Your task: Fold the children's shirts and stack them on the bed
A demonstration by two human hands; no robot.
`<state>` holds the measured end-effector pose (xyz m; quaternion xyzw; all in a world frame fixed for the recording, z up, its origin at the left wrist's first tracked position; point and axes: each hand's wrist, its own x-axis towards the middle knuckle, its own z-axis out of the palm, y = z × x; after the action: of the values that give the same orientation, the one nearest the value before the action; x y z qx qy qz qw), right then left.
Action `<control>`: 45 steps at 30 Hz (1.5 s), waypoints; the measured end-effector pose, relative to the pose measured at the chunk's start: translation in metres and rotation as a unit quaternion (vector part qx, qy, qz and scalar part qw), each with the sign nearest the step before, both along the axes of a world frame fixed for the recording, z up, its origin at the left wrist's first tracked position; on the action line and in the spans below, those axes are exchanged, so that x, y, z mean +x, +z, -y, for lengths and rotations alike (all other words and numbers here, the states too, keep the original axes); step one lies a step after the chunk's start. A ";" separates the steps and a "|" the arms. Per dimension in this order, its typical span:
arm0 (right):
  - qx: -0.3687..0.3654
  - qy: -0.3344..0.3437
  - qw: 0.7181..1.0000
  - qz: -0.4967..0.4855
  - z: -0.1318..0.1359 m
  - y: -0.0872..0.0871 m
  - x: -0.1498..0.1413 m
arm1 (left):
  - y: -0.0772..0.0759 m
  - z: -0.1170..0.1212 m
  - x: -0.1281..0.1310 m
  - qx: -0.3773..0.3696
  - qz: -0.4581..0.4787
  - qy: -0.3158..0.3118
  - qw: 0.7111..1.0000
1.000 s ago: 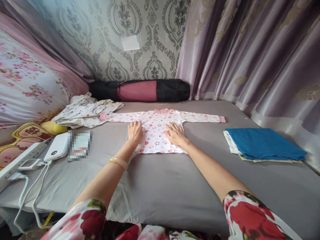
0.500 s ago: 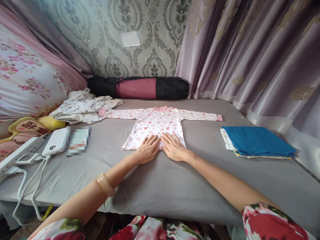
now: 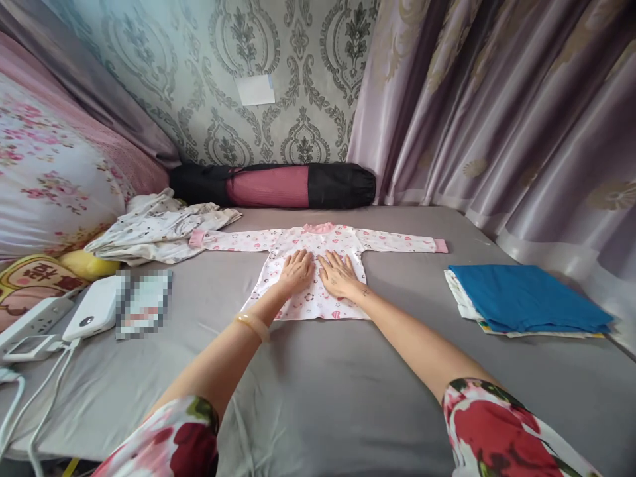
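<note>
Mid-bed (image 3: 338,391), head view: shirt (image 3: 316,297) lying flat, sleeves spread to both sides, collar at far end. Left hand (image 3: 297,271) and right hand (image 3: 340,275) both palm down on its front, near each other. Grip apart on both, fingers stretched out on the fabric. Cuff at left meets the rumpled cloth (image 3: 149,228). Folded blue cloth (image 3: 529,298) well off to the right. Power bank (image 3: 97,308) at left, beside a pixelated item (image 3: 145,301), can't tell what. Roll (image 3: 268,187) along the wall.
</note>
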<state>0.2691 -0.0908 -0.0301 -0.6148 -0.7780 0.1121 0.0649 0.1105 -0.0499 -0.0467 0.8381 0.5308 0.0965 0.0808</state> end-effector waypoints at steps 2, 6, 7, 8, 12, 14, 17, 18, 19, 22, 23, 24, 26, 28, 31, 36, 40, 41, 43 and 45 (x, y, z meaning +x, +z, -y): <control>-0.003 -0.021 1.000 0.001 -0.018 -0.002 0.003 | 0.002 -0.015 0.000 -0.004 -0.022 0.026 0.999; 0.012 -0.050 0.999 0.009 -0.049 -0.006 0.007 | 0.006 -0.039 0.005 -0.015 -0.053 0.066 0.996; 0.014 -0.058 0.998 0.014 -0.056 -0.007 0.008 | 0.007 -0.044 0.007 -0.017 -0.057 0.073 0.996; 0.015 -0.064 0.998 0.018 -0.063 -0.008 0.010 | 0.008 -0.048 0.009 -0.018 -0.059 0.078 0.995; 0.006 -0.086 0.996 0.023 -0.088 -0.008 0.017 | 0.010 -0.067 0.015 -0.030 -0.057 0.086 0.994; 0.003 -0.100 0.995 0.018 -0.099 -0.008 0.022 | 0.010 -0.076 0.017 -0.030 -0.054 0.093 0.994; 0.015 -0.142 0.990 0.017 -0.111 -0.007 0.027 | 0.007 -0.086 0.019 -0.008 -0.046 0.116 0.992; 0.019 -0.161 0.987 0.019 -0.113 -0.008 0.027 | 0.006 -0.088 0.020 0.001 -0.044 0.124 0.991; 0.022 -0.177 0.984 0.019 -0.115 -0.008 0.028 | 0.004 -0.090 0.020 0.009 -0.042 0.131 0.990; 0.021 -0.192 0.981 0.014 -0.118 -0.010 0.027 | 0.000 -0.093 0.021 0.006 -0.043 0.138 0.989; 0.019 -0.189 0.982 0.010 -0.118 -0.010 0.027 | -0.001 -0.093 0.021 -0.002 -0.044 0.139 0.989; 0.014 -0.185 0.983 0.004 -0.118 -0.010 0.027 | -0.002 -0.093 0.021 -0.010 -0.044 0.140 0.989; -0.002 -0.177 0.984 -0.012 -0.117 -0.006 0.028 | -0.001 -0.093 0.021 -0.022 -0.045 0.141 0.989; -0.025 -0.159 0.985 -0.054 -0.116 0.001 0.033 | 0.000 -0.093 0.020 -0.027 -0.048 0.137 0.989; -0.014 -0.161 0.970 -0.180 -0.112 0.014 0.053 | 0.000 -0.092 0.019 -0.022 -0.053 0.128 0.990; 0.116 -0.417 0.864 -0.256 -0.092 0.023 0.120 | -0.003 -0.093 0.019 -0.003 -0.048 0.127 0.991; 0.199 -0.594 0.737 -0.254 -0.071 0.016 0.172 | -0.004 -0.095 0.019 -0.004 -0.049 0.131 0.990; 0.211 -0.618 0.709 -0.266 -0.067 0.014 0.182 | -0.005 -0.095 0.019 -0.002 -0.050 0.131 0.990; 0.217 -0.655 0.663 -0.291 -0.062 0.010 0.196 | -0.005 -0.096 0.020 0.001 -0.052 0.130 0.990; 0.215 -0.690 0.624 -0.297 -0.061 0.006 0.207 | -0.005 -0.096 0.020 0.002 -0.055 0.131 0.990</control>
<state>0.4760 -0.0301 -0.0237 -0.8732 -0.0660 0.0408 0.4812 0.1303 0.0460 -0.0513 0.7659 0.6391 0.0609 0.0366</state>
